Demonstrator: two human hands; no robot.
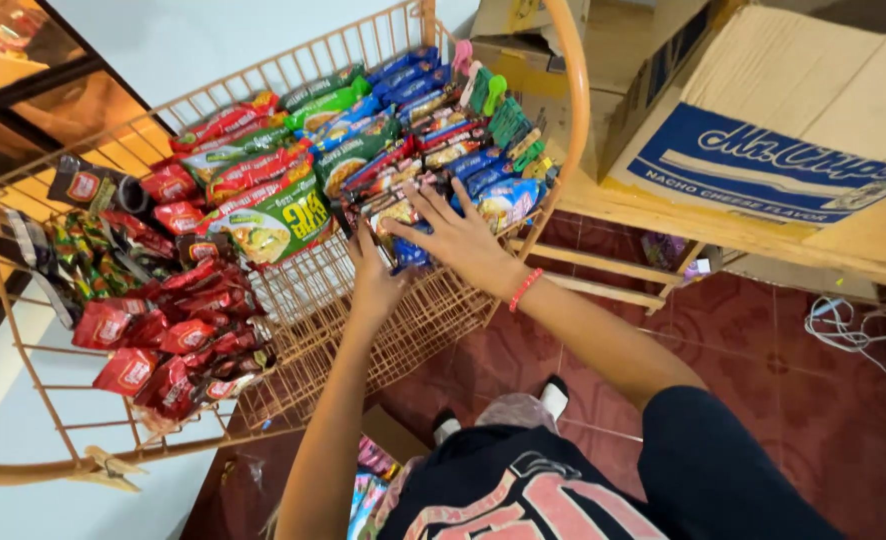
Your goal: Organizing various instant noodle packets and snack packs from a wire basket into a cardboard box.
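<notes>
glossy plastic snack packets [263, 215], painted metal wire rack [353, 310], matt cardboard box [783, 110].

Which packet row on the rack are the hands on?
The row of upright blue and yellow packets at the rack's right end. The right hand lies spread over it and the left hand touches its front; the red sachets hang far off.

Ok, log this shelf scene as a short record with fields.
setting: wire display rack with snack packets
left hand: on the rack's mesh, beside the row of packets
right hand: fingers spread, pressing on the blue and red packets
right wrist: pink band
lower tier: red packets
nearby: cardboard box on a wooden shelf, red tiled floor
grip: neither hand is closed around anything
</notes>
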